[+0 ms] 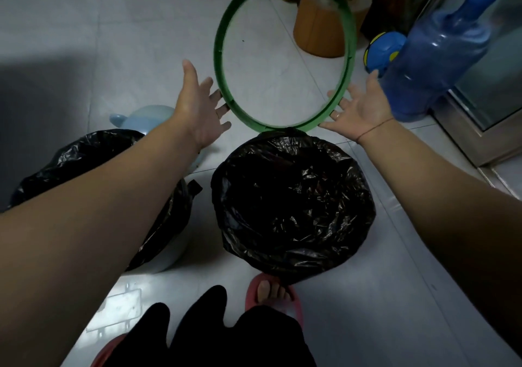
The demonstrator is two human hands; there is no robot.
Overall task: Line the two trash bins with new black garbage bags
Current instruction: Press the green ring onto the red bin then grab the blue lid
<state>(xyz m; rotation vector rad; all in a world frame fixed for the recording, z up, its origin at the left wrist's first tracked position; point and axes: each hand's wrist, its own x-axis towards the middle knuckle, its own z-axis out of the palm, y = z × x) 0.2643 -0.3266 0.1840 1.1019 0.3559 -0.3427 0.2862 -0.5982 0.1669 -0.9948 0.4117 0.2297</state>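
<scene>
Left hand (197,109): released, fingers straight and spread; we note its fingertips touching the outer lower-left edge of the green ring (219,55); nothing is clasped.
Right hand (364,106): likewise released, palm up, fingers straight; its fingertips meet the ring's lower-right edge.
Green ring: upright between the two hands, its lowest arc just above the far rim of the centre bag (293,205); not yet seated on any bin.
Centre bag: just below and nearer than both hands; spread open and draped down the outside, so we cannot see the bin under it.
Left bag (93,154): below the left forearm, largely hidden by it; it covers the left bin (166,262), whose pale wall shows at the bottom.
Done, in our judgement: both bins appear to carry a black bag.
Left, in our judgement: pressing the ring down over the centre bag; whether the left bin needs a ring we cannot tell.
Count, task items: bins two; black bags two; green rings one; hands two.
Count, other items: one blue water bottle (440,55) beyond the right hand; one blue-and-yellow ball (381,50) beside it; two red slippers (271,296) near us.
</scene>
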